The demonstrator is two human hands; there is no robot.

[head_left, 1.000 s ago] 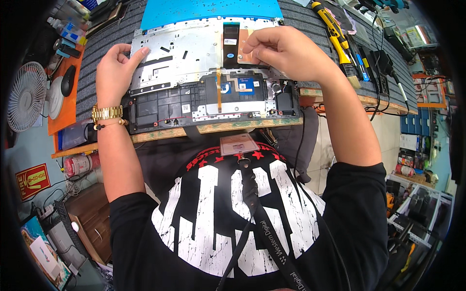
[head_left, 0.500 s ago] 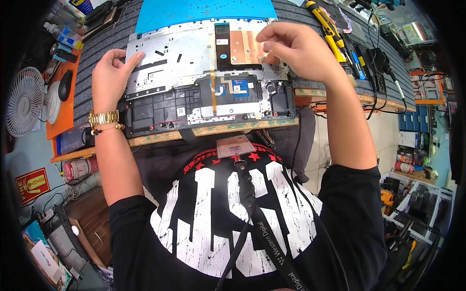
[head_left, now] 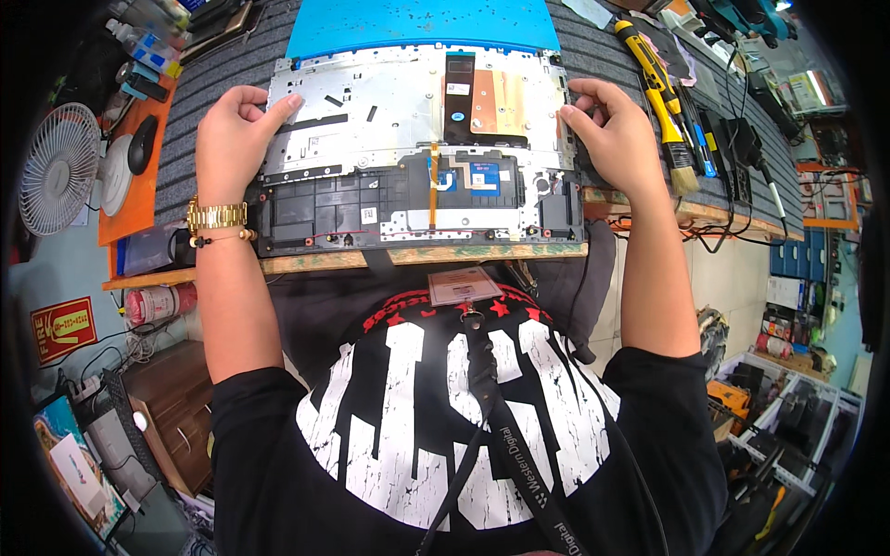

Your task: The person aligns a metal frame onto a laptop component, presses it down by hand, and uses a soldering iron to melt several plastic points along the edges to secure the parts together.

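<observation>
Grey ribbed matting [head_left: 222, 79] tops the wood-edged counter [head_left: 306, 266] before you, and on it, at the near edge, lies the open silver-metal and black-plastic laptop chassis [head_left: 389, 130]. Beyond its far side spreads a flat bright-blue panel [head_left: 422, 23]. Your left hand [head_left: 232, 120] grips the chassis's left edge, thumb on top, fingers curled; your right hand [head_left: 614, 125] sits narrow at the right edge, though whether it pinches, you cannot tell from here. Between them shows a copper-coloured plate [head_left: 501, 100], then a thin amber ribbon cable [head_left: 433, 190]. The step in hand looks like steadying the chassis by both sides; the next move calls for even pressure, sparing that ribbon.
</observation>
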